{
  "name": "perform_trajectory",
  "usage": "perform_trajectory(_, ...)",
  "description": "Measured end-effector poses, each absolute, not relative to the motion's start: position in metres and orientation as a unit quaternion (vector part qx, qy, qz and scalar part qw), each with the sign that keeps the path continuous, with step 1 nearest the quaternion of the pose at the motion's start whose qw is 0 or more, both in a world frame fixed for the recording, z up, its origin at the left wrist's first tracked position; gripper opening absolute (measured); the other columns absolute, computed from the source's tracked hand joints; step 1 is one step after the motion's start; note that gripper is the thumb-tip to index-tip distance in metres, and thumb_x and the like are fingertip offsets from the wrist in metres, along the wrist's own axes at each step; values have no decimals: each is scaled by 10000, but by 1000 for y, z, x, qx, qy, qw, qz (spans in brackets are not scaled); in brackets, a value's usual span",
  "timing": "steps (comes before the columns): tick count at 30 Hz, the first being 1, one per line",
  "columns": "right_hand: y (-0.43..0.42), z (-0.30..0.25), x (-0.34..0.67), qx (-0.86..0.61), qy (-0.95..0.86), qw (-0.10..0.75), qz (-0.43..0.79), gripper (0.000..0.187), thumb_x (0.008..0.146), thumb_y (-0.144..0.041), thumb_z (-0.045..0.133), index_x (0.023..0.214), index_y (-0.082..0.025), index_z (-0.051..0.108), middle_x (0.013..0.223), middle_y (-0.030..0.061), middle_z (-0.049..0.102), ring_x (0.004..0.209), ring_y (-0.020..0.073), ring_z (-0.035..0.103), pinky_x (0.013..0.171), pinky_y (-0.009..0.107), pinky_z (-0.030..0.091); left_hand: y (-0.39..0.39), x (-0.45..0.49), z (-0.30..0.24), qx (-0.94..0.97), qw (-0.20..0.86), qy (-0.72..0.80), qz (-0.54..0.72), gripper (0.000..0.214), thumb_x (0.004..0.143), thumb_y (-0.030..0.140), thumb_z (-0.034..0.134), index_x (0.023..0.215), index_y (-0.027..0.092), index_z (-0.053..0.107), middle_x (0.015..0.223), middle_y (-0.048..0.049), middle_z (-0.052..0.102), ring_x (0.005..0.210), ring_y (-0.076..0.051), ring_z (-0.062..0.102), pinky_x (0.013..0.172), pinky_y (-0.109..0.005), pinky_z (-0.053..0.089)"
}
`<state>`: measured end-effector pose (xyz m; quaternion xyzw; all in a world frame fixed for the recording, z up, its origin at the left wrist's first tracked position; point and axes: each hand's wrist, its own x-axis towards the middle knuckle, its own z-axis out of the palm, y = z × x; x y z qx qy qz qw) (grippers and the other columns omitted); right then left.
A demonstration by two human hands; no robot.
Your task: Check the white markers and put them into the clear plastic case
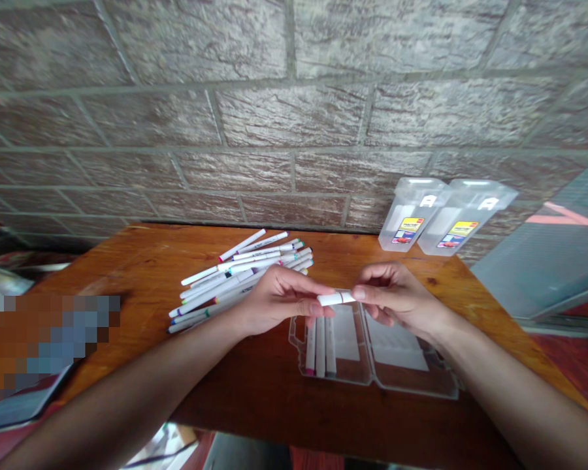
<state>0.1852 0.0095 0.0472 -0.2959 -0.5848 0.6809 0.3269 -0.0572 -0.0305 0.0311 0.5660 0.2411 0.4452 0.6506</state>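
Observation:
Between my two hands is a white marker (337, 298), held level above an opened clear plastic case (372, 380). The fingers of my left hand (287, 297) pinch its left end, while my right hand (389, 294) pinches its right end at the cap. Several white markers (320, 349) lie side by side in the case's left half, partly under my left fingers. White paper (396, 343) shows in the right half. Left of my left hand, a loose pile of white markers (240, 267) with coloured ends is spread on the table.
Two closed clear marker cases (402, 219) with yellow labels stand upright at the back right of the wooden table (142, 281). Behind the table rises a block wall (289, 117). A pixelated patch covers part of the left side.

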Motion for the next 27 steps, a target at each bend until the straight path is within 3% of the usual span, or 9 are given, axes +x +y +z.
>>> perform_trajectory(7,10,47,185,-299,-592,333,670,292,684,-329,944,663,-157,708,465,-31,625,340,32,434,325,126,285,-28,-62,23,582,648,226,437,261,839,279,838,1097,242,818,902,-101,825,586,-103,697,588,-209,536)
perform_trajectory(15,9,49,183,-320,-616,348,630,366,669,-427,944,660,-156,698,474,-23,615,361,45,436,336,151,288,-28,-56,28,533,663,244,466,270,820,374,848,985,160,841,744,-106,788,548,-123,653,570,-252,483)
perform_trajectory(27,8,51,182,-328,-604,356,632,345,621,-378,971,645,-154,709,470,-18,625,359,48,443,338,154,299,-25,-60,22,547,660,250,451,335,763,333,896,1062,199,827,801,-99,803,546,-111,642,558,-246,484)
